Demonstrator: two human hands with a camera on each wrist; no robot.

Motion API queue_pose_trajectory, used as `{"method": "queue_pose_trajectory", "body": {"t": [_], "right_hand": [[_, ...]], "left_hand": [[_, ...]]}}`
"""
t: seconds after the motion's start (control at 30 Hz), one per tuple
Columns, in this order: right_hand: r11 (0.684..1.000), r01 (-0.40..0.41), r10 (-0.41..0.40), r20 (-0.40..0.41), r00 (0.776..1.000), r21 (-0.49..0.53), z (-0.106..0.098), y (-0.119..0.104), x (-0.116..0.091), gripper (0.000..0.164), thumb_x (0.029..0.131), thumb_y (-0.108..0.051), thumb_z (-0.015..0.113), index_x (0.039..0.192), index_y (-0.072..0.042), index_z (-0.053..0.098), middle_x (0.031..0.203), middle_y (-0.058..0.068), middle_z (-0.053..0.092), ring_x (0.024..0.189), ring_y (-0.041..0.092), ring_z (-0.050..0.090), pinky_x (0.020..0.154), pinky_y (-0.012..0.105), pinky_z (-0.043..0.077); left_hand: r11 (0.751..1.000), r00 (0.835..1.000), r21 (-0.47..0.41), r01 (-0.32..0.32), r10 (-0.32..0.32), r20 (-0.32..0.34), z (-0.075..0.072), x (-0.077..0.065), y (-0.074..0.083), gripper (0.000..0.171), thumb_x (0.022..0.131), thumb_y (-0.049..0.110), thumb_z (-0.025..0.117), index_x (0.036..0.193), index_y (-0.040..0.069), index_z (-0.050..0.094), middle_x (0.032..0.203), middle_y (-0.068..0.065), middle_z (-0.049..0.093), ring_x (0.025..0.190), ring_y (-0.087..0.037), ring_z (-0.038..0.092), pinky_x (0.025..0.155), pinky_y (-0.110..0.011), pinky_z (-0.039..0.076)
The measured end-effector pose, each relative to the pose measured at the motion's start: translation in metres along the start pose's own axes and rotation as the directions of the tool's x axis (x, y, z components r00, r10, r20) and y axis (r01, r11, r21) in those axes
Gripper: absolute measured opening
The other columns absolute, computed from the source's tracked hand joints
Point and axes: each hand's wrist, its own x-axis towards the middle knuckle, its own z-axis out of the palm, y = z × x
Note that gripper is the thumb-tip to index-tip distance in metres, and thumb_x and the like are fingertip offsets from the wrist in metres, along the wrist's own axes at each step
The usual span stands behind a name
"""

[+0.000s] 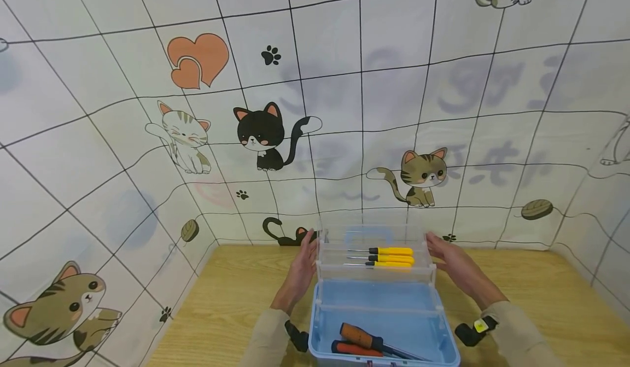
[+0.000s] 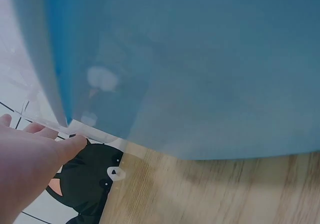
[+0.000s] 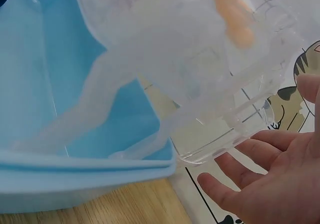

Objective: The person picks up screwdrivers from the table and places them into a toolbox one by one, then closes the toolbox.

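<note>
A light blue toolbox (image 1: 374,293) stands with its clear lid (image 1: 408,230) raised at the back. Several inches of clear tray (image 1: 332,268) stand lifted in front of the lid, with three yellow-handled screwdrivers (image 1: 394,258) lying in it. Inside the blue base are a brown-handled screwdriver (image 1: 358,334) and a tool with a red handle (image 1: 351,348), partly covered by it. At the left side of the lid and tray is my left hand (image 1: 300,271), fingers extended. My right hand (image 1: 460,266) is at the opposite side, fingers loosely spread; the right wrist view shows its fingertips beside the clear plastic.
The toolbox rests on a wood-grain table (image 1: 236,296). Close behind it rises a white wall covering (image 1: 339,153) with a black grid and printed cats, and similar covering bounds both sides.
</note>
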Motion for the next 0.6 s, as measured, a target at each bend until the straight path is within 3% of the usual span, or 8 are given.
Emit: {"method": "queue_pose_trajectory", "body": {"t": [0.17,0.6], "right_hand": [[1.0,0.013,-0.013,-0.013,1.0,-0.006,0.0003,-0.0022,-0.0007,0.087,0.102,-0.063,0.026,0.156,0.004,0.012,0.161,0.029,0.013,0.145,0.05,0.016,0.112,0.066,0.023],[0.998,0.064,-0.063,-0.032,0.997,0.016,-0.0028,-0.0102,-0.0018,0.087,0.102,-0.063,0.025,0.157,0.002,0.004,0.162,0.027,0.005,0.145,0.052,0.012,0.112,0.068,0.02]], "left_hand": [[1.0,1.0,0.008,0.005,-0.005,-0.003,0.0011,0.0003,0.0011,0.058,0.109,0.043,0.012,0.159,0.02,-0.005,0.165,-0.016,0.004,0.153,-0.032,0.0,0.119,-0.059,0.002],[0.997,0.997,0.033,-0.072,0.071,0.023,0.0013,0.0023,0.0069,0.062,0.109,0.044,0.016,0.159,0.019,-0.01,0.164,-0.021,-0.001,0.151,-0.036,0.002,0.116,-0.066,0.005]]}}
